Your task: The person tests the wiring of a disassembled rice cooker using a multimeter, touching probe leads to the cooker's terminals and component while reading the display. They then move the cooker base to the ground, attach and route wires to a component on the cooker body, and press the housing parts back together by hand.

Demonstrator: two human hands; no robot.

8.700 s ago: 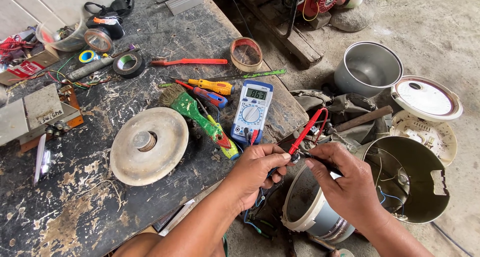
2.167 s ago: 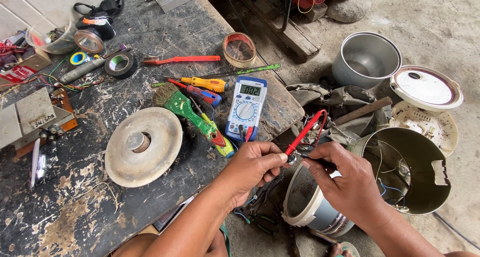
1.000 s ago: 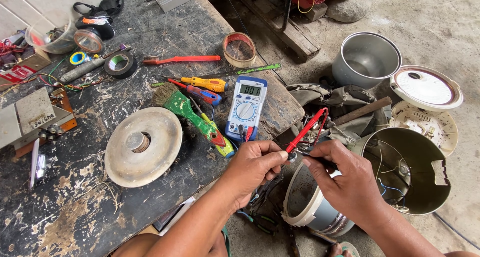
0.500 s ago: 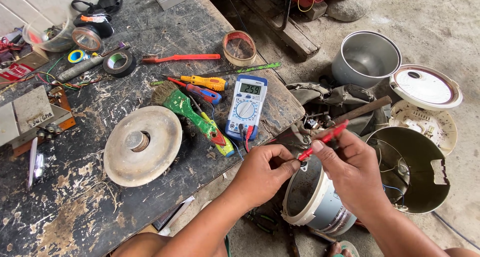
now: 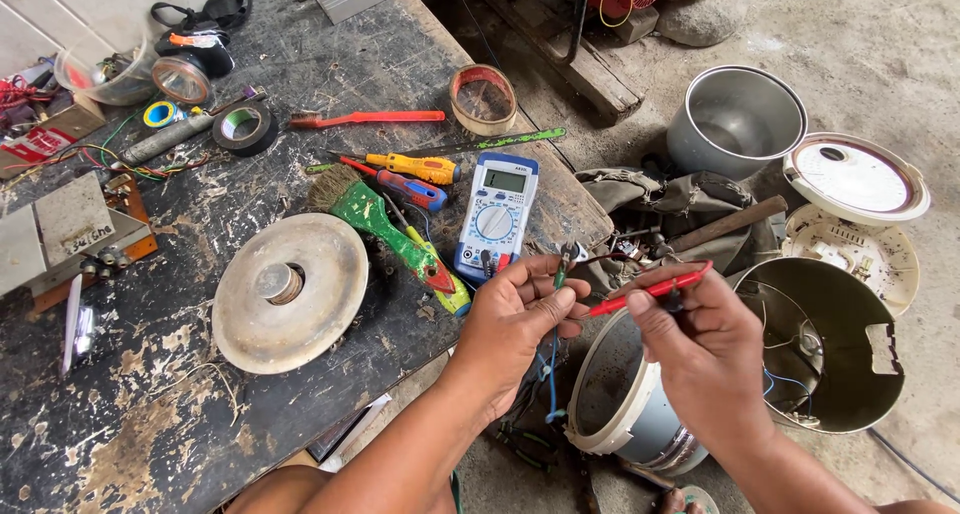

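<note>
My left hand [image 5: 515, 314] pinches a small metal terminal on a thin blue-green wire [image 5: 553, 359] that hangs down below it. My right hand [image 5: 700, 349] grips a red test probe [image 5: 650, 288], held nearly level, its tip pointing at my left fingers. Both hands hover over an opened rice cooker body [image 5: 625, 414] beside the bench edge. A blue digital multimeter [image 5: 497, 214] lies on the black workbench [image 5: 150, 424] just beyond my left hand.
On the bench lie a round metal heating plate [image 5: 290, 289], a green-handled brush [image 5: 385, 224], two screwdrivers [image 5: 415, 166], tape rolls [image 5: 482, 99] and wires. On the ground sit a metal inner pot [image 5: 735, 119], a white lid [image 5: 855, 179] and an empty outer shell [image 5: 830, 344].
The red probe has swung down from a steep slant to nearly level. My right hand shifted right along it, and my left hand lifted the wire end toward the probe tip.
</note>
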